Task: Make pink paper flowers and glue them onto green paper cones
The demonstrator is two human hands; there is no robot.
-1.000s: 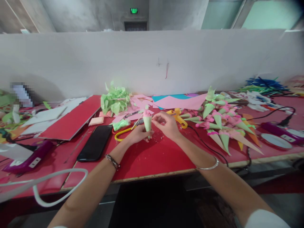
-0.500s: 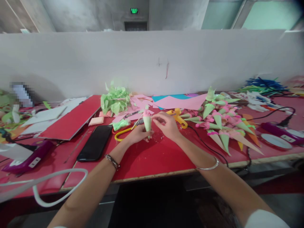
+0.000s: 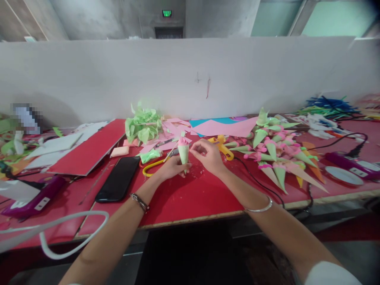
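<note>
A glossy, smooth red surface is seen on the worktop point(image 3: 190, 202), with a rough, wood-like edge. The phone point(image 3: 118, 180) is finished in shiny black; crinkled, matt paper is seen in the green bundle point(image 3: 143, 126).

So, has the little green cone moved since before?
No, not visibly. The green cone in the left hand is still the same way off to the right of the black phone.
</note>
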